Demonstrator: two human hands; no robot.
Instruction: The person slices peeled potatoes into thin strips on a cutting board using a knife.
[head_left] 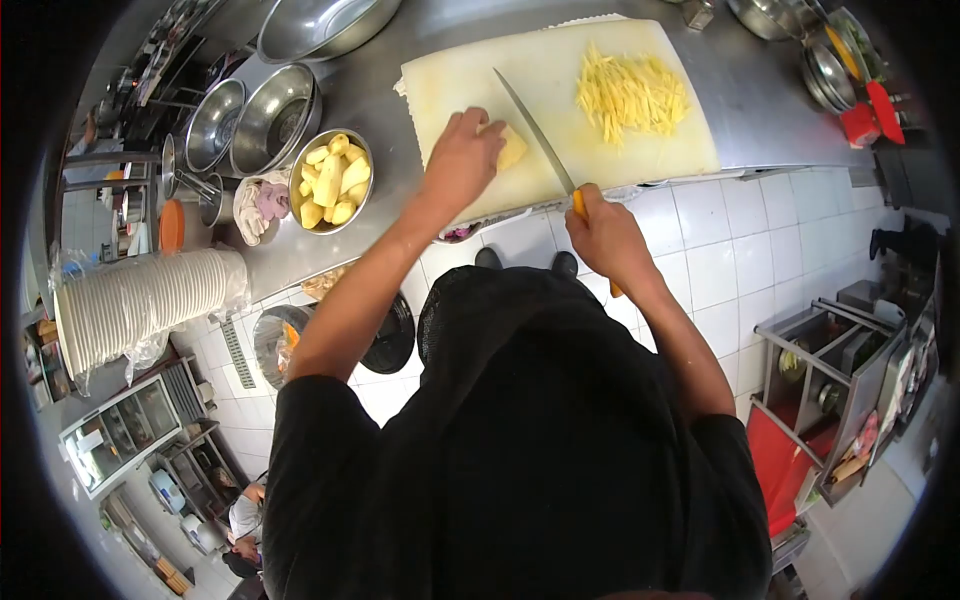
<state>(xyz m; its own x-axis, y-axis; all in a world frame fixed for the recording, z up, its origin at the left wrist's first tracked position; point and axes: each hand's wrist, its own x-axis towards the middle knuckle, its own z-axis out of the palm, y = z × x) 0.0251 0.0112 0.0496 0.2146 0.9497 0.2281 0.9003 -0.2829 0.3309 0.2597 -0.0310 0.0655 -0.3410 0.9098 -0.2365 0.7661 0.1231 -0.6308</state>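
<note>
1. Left hand (465, 160): grip closed on a potato piece (513, 148), fingers bent over its left side; the piece lies on the left part of the cutting board (450, 85).
2. Right hand (606, 238): grip closed around the yellow-orange handle of the kitchen knife (540, 138). The handle's end shows below the hand, on the near side.
3. Knife blade: slants over the board from the handle, near, to the tip, far and left. It stands just right of the potato piece. Contact between blade and board cannot be determined.
4. Potato strips (630, 95): thin, yellow, in a loose heap at the far right of the board, well apart from the potato piece.
5. Cutting board: pale, flat on the steel tabletop (388, 100), at its near edge.
6. Steel bowl (369, 193): left of the board, holding peeled potatoes (328, 182).
7. Cloth (262, 207): crumpled, just left of that bowl.
8. Mixing bowls (275, 118): three wide metal ones, at the far left of the tabletop.
</note>
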